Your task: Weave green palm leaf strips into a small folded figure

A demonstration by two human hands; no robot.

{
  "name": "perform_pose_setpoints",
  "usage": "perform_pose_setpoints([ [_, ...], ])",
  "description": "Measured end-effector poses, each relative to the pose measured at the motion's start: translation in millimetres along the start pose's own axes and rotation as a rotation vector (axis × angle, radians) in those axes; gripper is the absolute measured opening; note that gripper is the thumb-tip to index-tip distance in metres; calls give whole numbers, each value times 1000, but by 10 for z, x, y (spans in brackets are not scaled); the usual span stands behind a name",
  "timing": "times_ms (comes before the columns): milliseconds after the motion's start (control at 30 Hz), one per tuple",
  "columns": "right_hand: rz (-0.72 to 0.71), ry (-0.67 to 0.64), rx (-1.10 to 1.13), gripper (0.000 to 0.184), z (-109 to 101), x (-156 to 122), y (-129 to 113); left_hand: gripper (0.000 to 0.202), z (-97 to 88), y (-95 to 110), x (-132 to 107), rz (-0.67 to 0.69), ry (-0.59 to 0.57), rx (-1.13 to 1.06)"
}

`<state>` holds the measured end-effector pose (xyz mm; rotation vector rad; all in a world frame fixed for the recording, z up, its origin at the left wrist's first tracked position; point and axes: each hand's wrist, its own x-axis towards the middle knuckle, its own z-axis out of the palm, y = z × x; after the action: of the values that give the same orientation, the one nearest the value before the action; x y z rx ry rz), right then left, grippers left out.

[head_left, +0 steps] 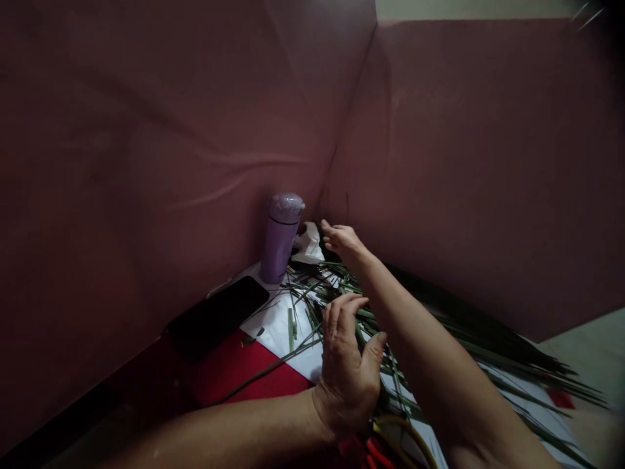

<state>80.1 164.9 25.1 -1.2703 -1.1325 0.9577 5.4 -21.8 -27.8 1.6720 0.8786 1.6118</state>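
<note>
My left hand [347,365] is over the green leaf strips [312,286], its thumb held apart from the other fingers and no object visible in it. Farther away, toward the corner, my right hand [343,240] reaches out with fingers slightly spread and loosely bent; nothing shows in them. Just left of its fingertips is a crumpled white thing [309,244], perhaps paper or a bag. Long green leaves [488,352] run under and past my right forearm. Tools with red and yellow handles [383,449] lie below my left wrist, partly hidden.
A lilac bottle [280,241] with a wrapped lid stands by the corner of the dark pinkish walls [463,163]. Left of it is a flat black object [222,312], like a phone. White sheet [273,326] and red surface [244,371] lie beneath the scraps.
</note>
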Motion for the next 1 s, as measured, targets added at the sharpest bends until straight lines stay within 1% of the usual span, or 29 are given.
perform_pose_setpoints([
  [33,-18,-11,4,29,-108,-87,-40,42,-1,6,-10,13,-9,6],
  [100,-49,-10,5,33,-395,-314,-102,41,-1,14,-24,37,-29,13],
  [200,-77,78,-40,38,-921,-769,-87,39,6,6,-28,68,-70,30],
  [300,-114,250,-245,36,-1415,-1289,80,35,30,-49,-31,67,-135,85],
  [367,-95,300,-326,34,-1654,-1615,246,31,56,-111,-32,56,-227,161],
  [400,-91,324,-347,34,-1736,-1759,333,28,71,-143,-26,50,-277,208],
  [433,-90,341,-374,33,-1792,-1890,420,26,85,-173,-11,41,-336,261],
  [500,-129,397,-434,30,-1831,-2102,576,23,112,-214,62,14,-430,387],
  [567,-241,516,-586,25,-1797,-2253,696,27,137,-221,201,-3,-491,529],
  [600,-321,541,-675,22,-1765,-2305,739,30,153,-217,295,8,-504,601],
  [667,-458,462,-773,17,-1703,-2370,790,34,192,-214,510,83,-492,767],
  [700,-499,428,-797,15,-1680,-2385,802,30,214,-227,623,131,-493,859],
  [733,-526,400,-811,14,-1666,-2392,807,27,234,-252,733,180,-516,947],
  [767,-538,382,-818,13,-1663,-2392,809,26,250,-293,834,195,-553,1045],
  [800,-543,376,-824,13,-1668,-2389,810,28,259,-347,923,171,-591,1152],
  [867,-546,373,-837,12,-1696,-2379,815,24,247,-475,1056,128,-584,1216],
  [933,-548,376,-854,12,-1729,-2371,826,24,200,-593,1128,102,-528,1263],
  [1000,-549,381,-866,12,-1748,-2368,838,29,137,-659,1152,98,-462,1292],
])
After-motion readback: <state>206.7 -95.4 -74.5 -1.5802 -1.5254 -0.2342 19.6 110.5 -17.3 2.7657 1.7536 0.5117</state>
